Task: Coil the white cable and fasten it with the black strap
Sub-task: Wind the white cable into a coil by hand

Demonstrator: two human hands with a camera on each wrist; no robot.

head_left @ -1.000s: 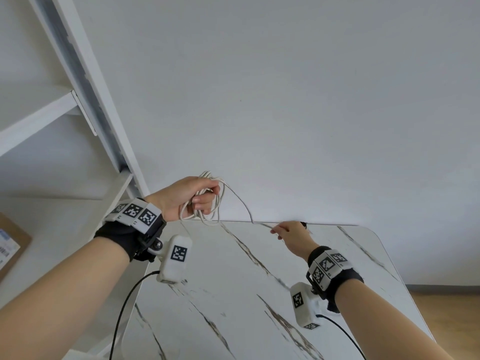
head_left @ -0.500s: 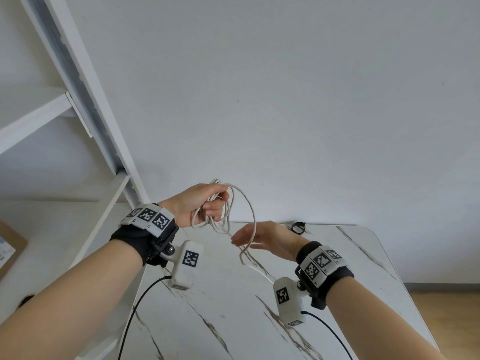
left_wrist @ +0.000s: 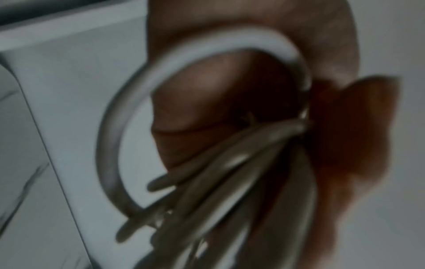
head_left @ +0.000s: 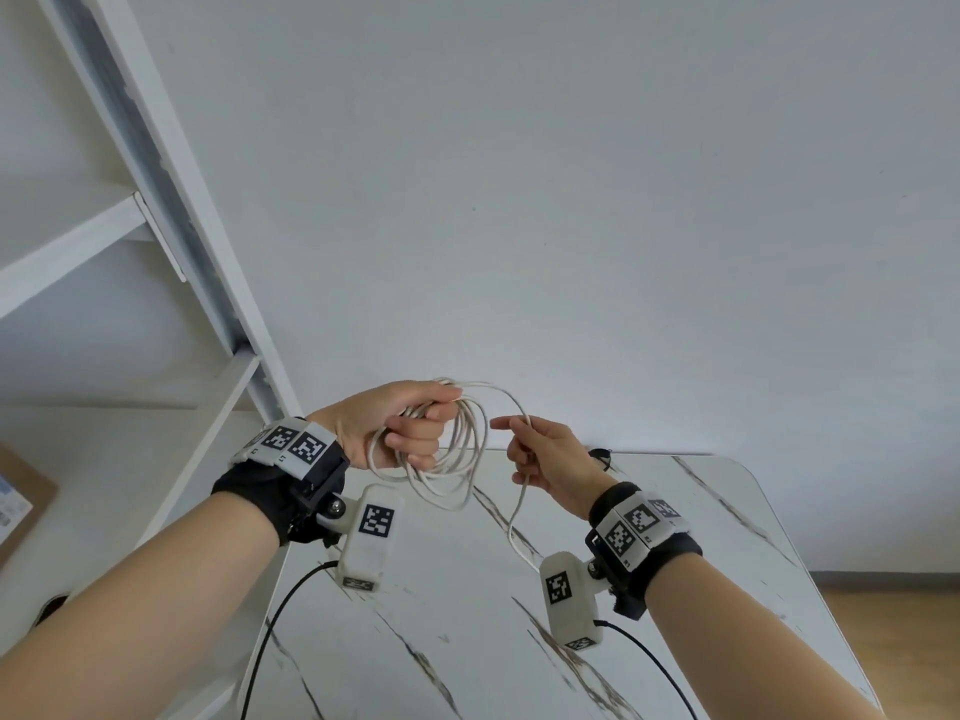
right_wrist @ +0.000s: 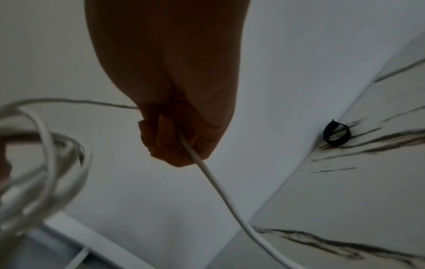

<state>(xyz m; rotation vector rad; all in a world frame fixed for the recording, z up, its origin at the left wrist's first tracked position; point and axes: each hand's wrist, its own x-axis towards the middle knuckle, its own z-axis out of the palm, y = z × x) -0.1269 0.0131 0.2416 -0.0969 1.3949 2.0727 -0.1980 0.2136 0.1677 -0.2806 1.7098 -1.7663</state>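
My left hand (head_left: 410, 431) grips several loops of the white cable (head_left: 457, 459) above the table's far left part; the bundle fills the left wrist view (left_wrist: 230, 163), blurred. My right hand (head_left: 540, 459) is close to the right of the coil and holds the free run of the cable (right_wrist: 207, 172), which passes through its curled fingers and hangs down to the marble table (head_left: 675, 589). The black strap (right_wrist: 337, 135) lies as a small loop at the table's far edge, behind my right hand (right_wrist: 174, 127); in the head view only a bit of the strap (head_left: 600, 454) shows.
A white shelf frame (head_left: 171, 200) leans up on the left beside the table. A cardboard box (head_left: 21, 501) sits at the far left. A plain white wall (head_left: 571, 200) is behind the table. Black cords (head_left: 270, 631) run from both wrist cameras over the table.
My right hand has come from the table's far edge up and left to the coil, drawing the cable with it. A new loop has formed by my left hand, which rose slightly.
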